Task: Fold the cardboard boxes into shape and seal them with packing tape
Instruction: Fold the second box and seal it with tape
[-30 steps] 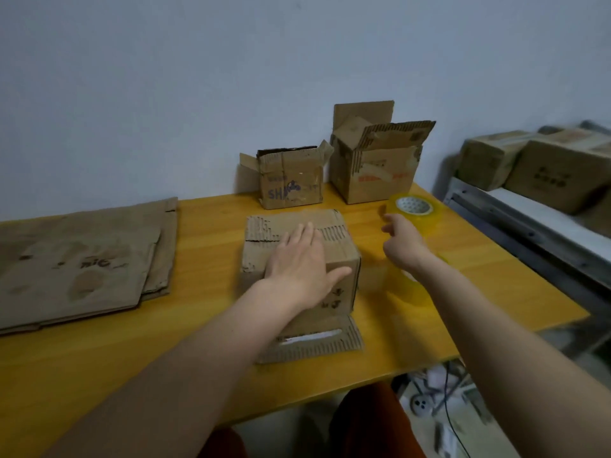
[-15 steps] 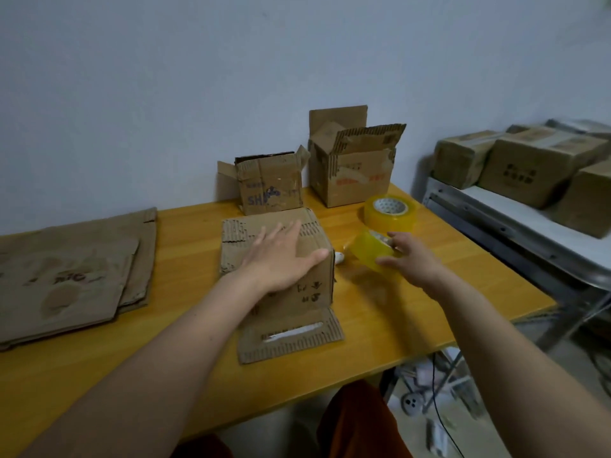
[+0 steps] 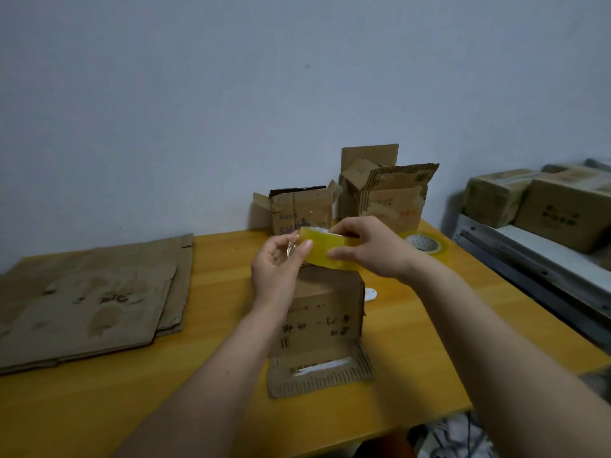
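Fingers (image 3: 305,247) of the left hand (image 3: 277,269) pinch the free end of tape, while the right hand (image 3: 370,249) grips the yellow tape roll (image 3: 330,251), lifted from the table (image 3: 224,292) a moment ago. Both hover above the folded cardboard box (image 3: 324,312), which the left hand has released. Sealing looks imminent; a second roll (image 3: 425,243) lies near, flat cartons (image 3: 89,302) wait left.

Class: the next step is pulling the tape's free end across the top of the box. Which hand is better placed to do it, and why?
Left. The left hand pinches at the free end of the tape roll, directly above the box. The right hand already holds the roll.
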Motion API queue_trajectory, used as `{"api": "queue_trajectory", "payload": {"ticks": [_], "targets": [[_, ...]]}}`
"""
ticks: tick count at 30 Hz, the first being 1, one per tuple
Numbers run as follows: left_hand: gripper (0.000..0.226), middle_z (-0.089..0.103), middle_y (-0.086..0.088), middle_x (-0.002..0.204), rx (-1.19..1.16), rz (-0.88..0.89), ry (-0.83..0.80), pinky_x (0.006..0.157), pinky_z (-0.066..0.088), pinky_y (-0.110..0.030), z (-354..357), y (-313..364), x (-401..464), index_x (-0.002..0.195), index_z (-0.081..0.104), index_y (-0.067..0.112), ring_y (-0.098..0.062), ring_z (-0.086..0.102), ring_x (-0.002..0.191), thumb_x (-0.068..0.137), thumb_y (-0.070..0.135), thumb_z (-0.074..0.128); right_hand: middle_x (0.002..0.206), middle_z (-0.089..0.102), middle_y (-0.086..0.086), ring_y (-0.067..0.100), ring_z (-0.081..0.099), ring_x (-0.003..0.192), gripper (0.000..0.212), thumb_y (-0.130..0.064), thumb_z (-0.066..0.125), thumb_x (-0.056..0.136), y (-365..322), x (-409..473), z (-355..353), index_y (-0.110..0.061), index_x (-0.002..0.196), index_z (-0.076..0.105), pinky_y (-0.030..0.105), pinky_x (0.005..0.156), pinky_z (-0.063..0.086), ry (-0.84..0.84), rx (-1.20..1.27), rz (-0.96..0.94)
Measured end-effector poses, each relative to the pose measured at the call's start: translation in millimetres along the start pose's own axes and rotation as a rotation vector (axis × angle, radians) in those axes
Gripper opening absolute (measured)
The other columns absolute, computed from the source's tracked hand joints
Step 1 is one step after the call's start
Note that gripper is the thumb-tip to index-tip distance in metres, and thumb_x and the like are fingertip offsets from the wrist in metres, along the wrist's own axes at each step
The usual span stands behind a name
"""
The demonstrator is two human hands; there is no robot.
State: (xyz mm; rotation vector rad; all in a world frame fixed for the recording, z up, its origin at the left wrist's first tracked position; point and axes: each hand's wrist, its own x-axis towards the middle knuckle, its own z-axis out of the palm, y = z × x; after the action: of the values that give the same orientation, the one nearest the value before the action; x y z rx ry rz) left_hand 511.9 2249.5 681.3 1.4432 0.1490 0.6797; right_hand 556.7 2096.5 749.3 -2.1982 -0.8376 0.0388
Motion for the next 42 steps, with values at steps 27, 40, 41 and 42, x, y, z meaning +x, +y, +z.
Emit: {"api": "queue_trajectory", "payload": {"ticks": [27, 40, 41, 42], "targets": [[0.014, 0.057, 0.008, 0.088, 0.312, -0.269, 0.399, 0.072, 0.040, -0.026, -44, -5, 36, 0.080, 0.058, 0.018, -0.013, 0.053, 0.087, 0.093, 0.023, 0.060, 0.096, 0.044, -0.009, 0.010, 0.045, 0.091, 0.045, 0.002, 0.046, 0.090, 30, 53, 72, -0.015, 0.131, 0.037, 0.018, 0.064, 0.040, 0.451, 0.337, 0.217], [0.026, 0.067, -0.001, 0.084, 0.083, -0.540, 0.471, 0.079, 0.048, -0.032, -76, -18, 46, 0.069, 0.057, 0.015, -0.017, 0.062, 0.081, 0.094, 0.013, 0.055, 0.083, 0.047, -0.003, 0.024, 0.053, 0.086, 0.013, -0.023, 0.049, 0.096, 20, 57, 85, -0.014, 0.099, 0.040, 0.044, 0.072, 0.049, 0.412, 0.078, 0.211], [0.026, 0.066, -0.002, 0.084, 0.080, -0.561, 0.500, 0.076, 0.047, -0.032, -81, -21, 49, 0.068, 0.057, 0.015, -0.017, 0.061, 0.078, 0.094, 0.012, 0.055, 0.082, 0.047, -0.004, 0.024, 0.052, 0.083, 0.012, -0.022, 0.047, 0.097, 21, 56, 86, -0.016, 0.100, 0.037, 0.044, 0.069, 0.048, 0.427, 0.055, 0.194], [0.027, 0.066, -0.003, 0.083, 0.074, -0.588, 0.495, 0.074, 0.047, -0.031, -84, -23, 52, 0.068, 0.057, 0.015, -0.016, 0.060, 0.074, 0.094, 0.013, 0.056, 0.083, 0.048, -0.002, 0.024, 0.052, 0.082, 0.011, -0.021, 0.045, 0.097, 22, 54, 85, -0.017, 0.100, 0.036, 0.042, 0.066, 0.045, 0.433, 0.035, 0.179]]}}
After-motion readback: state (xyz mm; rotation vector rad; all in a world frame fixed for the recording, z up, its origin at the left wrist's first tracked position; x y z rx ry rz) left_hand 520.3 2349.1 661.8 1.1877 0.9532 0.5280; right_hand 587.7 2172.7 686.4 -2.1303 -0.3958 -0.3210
